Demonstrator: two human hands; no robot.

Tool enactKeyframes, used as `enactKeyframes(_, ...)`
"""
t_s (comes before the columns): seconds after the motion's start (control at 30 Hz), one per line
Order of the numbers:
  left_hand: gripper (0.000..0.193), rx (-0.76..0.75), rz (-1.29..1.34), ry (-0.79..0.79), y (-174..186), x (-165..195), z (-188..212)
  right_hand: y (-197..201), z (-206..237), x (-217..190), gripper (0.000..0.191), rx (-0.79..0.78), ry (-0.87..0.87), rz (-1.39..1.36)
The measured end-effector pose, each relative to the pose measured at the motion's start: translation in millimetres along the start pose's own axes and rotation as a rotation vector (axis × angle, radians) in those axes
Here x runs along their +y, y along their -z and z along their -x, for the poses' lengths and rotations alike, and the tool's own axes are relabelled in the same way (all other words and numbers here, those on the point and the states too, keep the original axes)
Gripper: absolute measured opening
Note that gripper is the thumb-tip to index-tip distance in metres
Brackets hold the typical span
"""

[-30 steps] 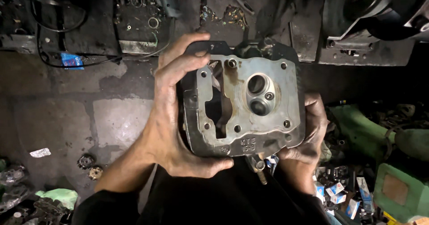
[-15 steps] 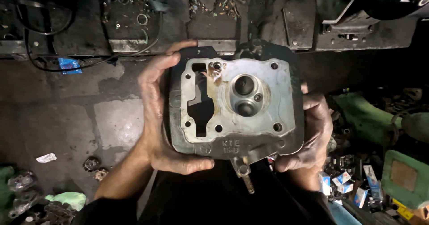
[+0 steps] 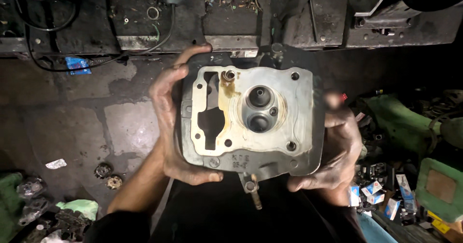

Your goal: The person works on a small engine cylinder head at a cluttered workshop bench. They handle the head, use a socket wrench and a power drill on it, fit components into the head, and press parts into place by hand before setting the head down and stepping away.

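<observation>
The grey cylinder head [image 3: 251, 122] is held up mid-frame, flat face shown, gripped by the left hand [image 3: 171, 127] and right hand [image 3: 337, 146]; nothing is fitted yet.

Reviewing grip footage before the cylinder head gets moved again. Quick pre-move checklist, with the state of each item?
1. Left hand on the cylinder head: ok, fingers wrap its left edge, thumb under the lower rim.
2. Right hand on the opposite side: ok, it cups the right and lower edge.
3. Gasket face toward the camera: ok, combustion chamber and both valves visible.
4. Gasket face clean: not ok, a brown stain runs below the top hole.
5. Stud at the bottom edge unobstructed: ok, it hangs free between the hands.
6. Underside condition: cannot tell, hidden.
</observation>
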State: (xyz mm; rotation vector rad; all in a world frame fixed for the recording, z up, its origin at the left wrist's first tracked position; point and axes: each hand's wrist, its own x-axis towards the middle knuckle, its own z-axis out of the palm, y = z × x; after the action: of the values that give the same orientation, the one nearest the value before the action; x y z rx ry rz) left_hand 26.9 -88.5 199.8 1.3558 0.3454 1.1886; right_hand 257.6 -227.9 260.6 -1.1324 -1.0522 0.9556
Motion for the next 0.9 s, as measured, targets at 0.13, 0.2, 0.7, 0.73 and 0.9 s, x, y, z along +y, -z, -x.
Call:
enactKeyframes(0.13, 0.099, 0.089, 0.058, -0.045, -4.9, -19.7, -8.4, -2.5, 0.1, -4.6, 0.089, 0.026, 0.044, 0.129)
enactKeyframes(0.2, 0.069, 0.186, 0.115, 0.031, -5.4, -29.9, -11.1, -2.6, -1.2, -5.9, 0.090, 0.009, 0.083, 0.137)
enactKeyframes(0.7, 0.056, 0.187, 0.308, 0.365, 5.5, -57.8, 14.6, 12.5, -30.3, -31.0, 0.068, -0.346, 0.217, 0.357)
enactKeyframes(0.73, 0.043, 0.131, 0.200, 0.240, 5.9, -54.3, 13.5, 11.1, -29.0, -30.4, 0.067, -0.324, 0.228, 0.356)
enactKeyframes(0.9, 0.094, -0.218, -0.066, -0.222, 10.4, -35.8, -3.6, 5.4, -19.7, -27.2, 0.076, -0.211, 0.322, 0.382)
